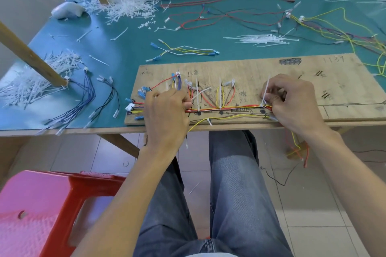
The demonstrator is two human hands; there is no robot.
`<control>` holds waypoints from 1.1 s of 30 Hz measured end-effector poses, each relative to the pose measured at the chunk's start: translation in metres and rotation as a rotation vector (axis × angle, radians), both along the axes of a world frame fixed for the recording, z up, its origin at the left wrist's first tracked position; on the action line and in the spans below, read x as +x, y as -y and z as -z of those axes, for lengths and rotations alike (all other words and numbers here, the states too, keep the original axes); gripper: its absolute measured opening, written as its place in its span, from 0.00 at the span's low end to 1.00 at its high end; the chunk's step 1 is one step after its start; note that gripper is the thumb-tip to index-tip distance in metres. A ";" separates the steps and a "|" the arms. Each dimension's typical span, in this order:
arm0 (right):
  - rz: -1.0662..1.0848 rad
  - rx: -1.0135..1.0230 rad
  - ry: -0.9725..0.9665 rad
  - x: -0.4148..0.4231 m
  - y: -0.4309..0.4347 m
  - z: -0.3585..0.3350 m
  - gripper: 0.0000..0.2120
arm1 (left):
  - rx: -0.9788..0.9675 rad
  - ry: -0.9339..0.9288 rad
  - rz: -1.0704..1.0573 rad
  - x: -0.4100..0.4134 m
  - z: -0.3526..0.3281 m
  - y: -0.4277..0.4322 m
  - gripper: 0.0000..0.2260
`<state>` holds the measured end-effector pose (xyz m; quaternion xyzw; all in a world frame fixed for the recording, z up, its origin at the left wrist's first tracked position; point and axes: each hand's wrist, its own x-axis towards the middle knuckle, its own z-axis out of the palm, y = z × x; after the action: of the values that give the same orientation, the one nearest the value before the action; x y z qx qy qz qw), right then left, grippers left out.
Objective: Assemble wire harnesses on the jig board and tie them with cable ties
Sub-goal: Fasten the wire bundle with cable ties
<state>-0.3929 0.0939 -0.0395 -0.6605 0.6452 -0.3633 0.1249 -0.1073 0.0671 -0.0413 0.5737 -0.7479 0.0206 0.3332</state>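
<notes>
Two hands grip along one line. The fingers of the right hand (292, 100) curl in and pinch a thin white plastic cable tie (264, 92) that stands up from the red, orange and yellow wire bundle (229, 107). The left hand (167, 110) curls over the bundle's left end, holding the wires down.

The bundle runs along the near part of the pale wooden jig board (325, 87), with two more white ties (197, 94) upright between the hands. The board's front edge lies just at the table's front edge, and a loose yellow wire (200, 123) droops over it. Right of the right hand the board is bare wood with short black strokes.

Behind the board the green table mat (129, 48) holds a loose heap of white cable ties (265, 39), well apart from the hands.

Handwriting on the board reads roughly "1137" at the far right corner and "175" at the far left; other marks are illegible.
</notes>
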 end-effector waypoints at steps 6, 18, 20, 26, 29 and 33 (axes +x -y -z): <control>0.013 0.004 0.045 0.003 0.002 0.000 0.13 | 0.093 -0.030 0.022 0.003 0.002 0.000 0.06; -0.081 0.039 0.108 0.067 0.024 -0.003 0.16 | 0.038 -0.010 -0.067 0.073 0.010 0.014 0.07; -0.089 0.031 0.091 0.078 0.026 -0.004 0.16 | 0.060 -0.015 -0.088 0.083 0.007 0.018 0.08; -0.090 0.063 0.094 0.096 0.033 -0.004 0.17 | 0.095 -0.076 -0.113 0.098 0.001 0.019 0.08; -0.069 0.078 0.094 0.093 0.030 -0.003 0.17 | 0.097 -0.057 -0.083 0.097 0.004 0.013 0.08; -0.059 0.057 0.069 0.092 0.027 -0.004 0.14 | 0.076 -0.078 -0.050 0.097 0.005 0.013 0.07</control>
<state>-0.3012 0.0671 -0.0358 -0.6624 0.6309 -0.3633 0.1764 -0.0108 0.0540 -0.0468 0.6049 -0.7199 -0.0220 0.3396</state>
